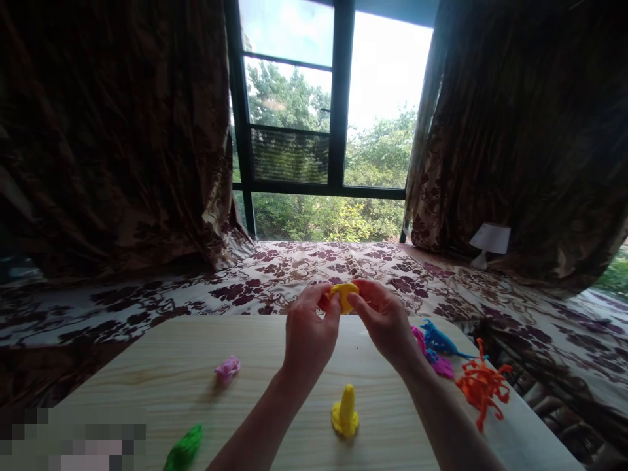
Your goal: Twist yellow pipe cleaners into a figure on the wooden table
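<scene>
My left hand and my right hand are raised over the far side of a pale wooden table. Both pinch the same small yellow clay piece between fingertips and thumbs, the fingers of each hand curled closed around it. Below my wrists an upright yellow clay figure stands on the table. A pink clay lump lies to the left, and a green clay piece sits near the front edge.
Magenta clay, blue clay and a tangle of orange clay strands lie at the table's right edge. A floral bedspread stretches behind, with a small white lamp, a window and dark curtains beyond.
</scene>
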Action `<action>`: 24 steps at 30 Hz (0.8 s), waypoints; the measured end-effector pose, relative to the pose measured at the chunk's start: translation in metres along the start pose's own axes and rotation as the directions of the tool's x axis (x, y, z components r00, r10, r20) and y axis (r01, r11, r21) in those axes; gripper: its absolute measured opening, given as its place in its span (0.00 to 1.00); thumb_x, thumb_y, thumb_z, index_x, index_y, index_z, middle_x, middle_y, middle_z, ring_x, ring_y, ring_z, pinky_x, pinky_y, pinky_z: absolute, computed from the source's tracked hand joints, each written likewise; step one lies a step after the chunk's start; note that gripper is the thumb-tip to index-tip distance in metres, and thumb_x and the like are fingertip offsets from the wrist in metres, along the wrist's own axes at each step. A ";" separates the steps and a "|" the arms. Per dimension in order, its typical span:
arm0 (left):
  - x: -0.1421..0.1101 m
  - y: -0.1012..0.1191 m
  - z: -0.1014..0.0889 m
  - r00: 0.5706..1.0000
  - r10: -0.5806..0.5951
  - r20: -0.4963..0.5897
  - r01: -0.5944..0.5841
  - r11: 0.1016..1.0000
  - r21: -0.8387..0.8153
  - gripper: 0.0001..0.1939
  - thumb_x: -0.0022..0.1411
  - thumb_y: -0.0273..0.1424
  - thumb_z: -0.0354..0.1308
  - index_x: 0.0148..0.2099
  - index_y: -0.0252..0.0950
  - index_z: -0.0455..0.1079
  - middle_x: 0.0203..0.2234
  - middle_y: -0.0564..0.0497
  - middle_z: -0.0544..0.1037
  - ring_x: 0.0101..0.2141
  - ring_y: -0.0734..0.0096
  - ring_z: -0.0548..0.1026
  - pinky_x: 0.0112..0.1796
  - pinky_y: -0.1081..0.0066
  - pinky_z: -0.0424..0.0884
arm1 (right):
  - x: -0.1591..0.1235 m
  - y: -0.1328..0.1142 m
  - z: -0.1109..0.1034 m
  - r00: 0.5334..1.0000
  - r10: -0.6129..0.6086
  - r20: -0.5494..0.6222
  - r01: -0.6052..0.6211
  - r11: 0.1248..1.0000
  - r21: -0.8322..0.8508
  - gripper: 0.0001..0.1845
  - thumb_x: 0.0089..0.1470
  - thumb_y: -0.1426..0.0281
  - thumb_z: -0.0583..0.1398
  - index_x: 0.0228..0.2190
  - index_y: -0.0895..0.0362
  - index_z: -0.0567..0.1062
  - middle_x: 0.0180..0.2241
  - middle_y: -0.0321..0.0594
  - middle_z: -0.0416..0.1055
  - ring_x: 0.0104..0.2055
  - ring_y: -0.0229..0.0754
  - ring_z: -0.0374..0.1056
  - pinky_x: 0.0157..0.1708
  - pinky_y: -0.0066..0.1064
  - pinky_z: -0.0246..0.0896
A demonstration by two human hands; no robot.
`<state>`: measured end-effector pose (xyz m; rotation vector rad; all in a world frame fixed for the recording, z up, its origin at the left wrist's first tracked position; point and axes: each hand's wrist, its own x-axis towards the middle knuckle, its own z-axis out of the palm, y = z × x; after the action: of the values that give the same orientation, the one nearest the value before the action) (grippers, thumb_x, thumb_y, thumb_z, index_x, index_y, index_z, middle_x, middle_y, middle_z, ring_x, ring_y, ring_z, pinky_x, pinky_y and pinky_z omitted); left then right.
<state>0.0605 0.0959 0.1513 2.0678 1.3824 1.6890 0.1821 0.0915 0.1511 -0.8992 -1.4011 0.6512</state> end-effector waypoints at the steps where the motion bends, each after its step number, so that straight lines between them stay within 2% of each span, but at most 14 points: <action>1: 0.001 -0.001 -0.001 0.999 -0.032 0.021 0.032 0.999 -0.020 0.12 0.58 0.32 0.49 0.45 0.39 0.64 0.29 0.53 0.72 0.29 0.72 0.70 0.36 0.69 0.66 | 0.001 0.001 -0.002 1.000 -0.014 -0.002 0.014 1.000 -0.011 0.10 0.51 0.67 0.58 0.36 0.57 0.71 0.32 0.40 0.72 0.33 0.41 0.69 0.34 0.33 0.65; 3: 0.002 -0.001 -0.003 0.996 -0.031 0.088 0.032 0.999 -0.018 0.16 0.58 0.32 0.50 0.49 0.42 0.63 0.29 0.54 0.73 0.30 0.71 0.71 0.36 0.69 0.67 | 0.002 0.000 -0.005 0.998 -0.062 -0.011 0.061 0.995 -0.079 0.08 0.51 0.68 0.57 0.34 0.56 0.72 0.31 0.40 0.72 0.33 0.41 0.68 0.34 0.34 0.66; 5: 0.003 0.001 -0.006 0.989 0.028 0.142 -0.028 1.000 -0.004 0.15 0.57 0.32 0.50 0.48 0.42 0.65 0.33 0.52 0.73 0.33 0.70 0.71 0.39 0.68 0.66 | 0.001 -0.001 -0.006 0.992 -0.127 -0.026 0.121 0.979 -0.162 0.06 0.52 0.70 0.57 0.33 0.56 0.72 0.31 0.39 0.71 0.32 0.40 0.68 0.33 0.32 0.65; 11: 0.005 0.004 -0.010 0.981 0.137 0.140 -0.135 0.991 -0.025 0.13 0.58 0.30 0.50 0.46 0.40 0.68 0.38 0.49 0.72 0.40 0.67 0.69 0.44 0.66 0.64 | 0.001 -0.008 -0.009 0.969 -0.248 0.002 0.236 0.920 -0.312 0.06 0.52 0.72 0.56 0.33 0.55 0.74 0.33 0.38 0.69 0.33 0.38 0.67 0.32 0.29 0.64; 15: 0.006 0.005 -0.012 0.972 0.156 0.177 -0.158 0.987 -0.004 0.10 0.58 0.29 0.49 0.41 0.40 0.70 0.32 0.51 0.73 0.37 0.68 0.69 0.41 0.66 0.65 | 0.002 -0.009 -0.014 0.953 -0.284 0.104 0.302 0.886 -0.351 0.06 0.53 0.72 0.56 0.32 0.55 0.74 0.32 0.38 0.69 0.32 0.38 0.66 0.33 0.30 0.63; 18: 0.006 0.006 -0.013 0.971 0.162 0.178 -0.175 0.983 0.055 0.07 0.57 0.28 0.50 0.34 0.39 0.69 0.29 0.52 0.72 0.34 0.68 0.69 0.39 0.66 0.64 | 0.000 -0.010 -0.014 0.943 -0.303 0.136 0.332 0.862 -0.384 0.06 0.53 0.72 0.56 0.30 0.54 0.73 0.31 0.38 0.69 0.34 0.39 0.65 0.36 0.32 0.62; 21: 0.004 0.008 -0.013 0.978 0.137 0.158 -0.156 0.981 0.117 0.06 0.55 0.26 0.50 0.26 0.38 0.63 0.24 0.54 0.68 0.30 0.70 0.67 0.35 0.68 0.64 | -0.005 -0.011 -0.005 0.947 -0.306 0.102 0.320 0.848 -0.422 0.06 0.52 0.74 0.55 0.28 0.55 0.71 0.29 0.37 0.67 0.34 0.40 0.64 0.37 0.33 0.60; 24: 0.000 0.009 -0.009 0.990 0.086 0.108 -0.101 0.985 0.142 0.09 0.54 0.26 0.50 0.23 0.38 0.57 0.21 0.56 0.64 0.27 0.72 0.65 0.30 0.71 0.62 | -0.011 -0.006 0.008 0.962 -0.272 0.003 0.249 0.875 -0.416 0.06 0.52 0.74 0.54 0.26 0.55 0.69 0.28 0.37 0.66 0.34 0.40 0.63 0.36 0.32 0.60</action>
<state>0.0577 0.0872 0.1602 2.2978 1.4388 1.5330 0.1720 0.0805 0.1501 -1.0223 -1.6054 0.1187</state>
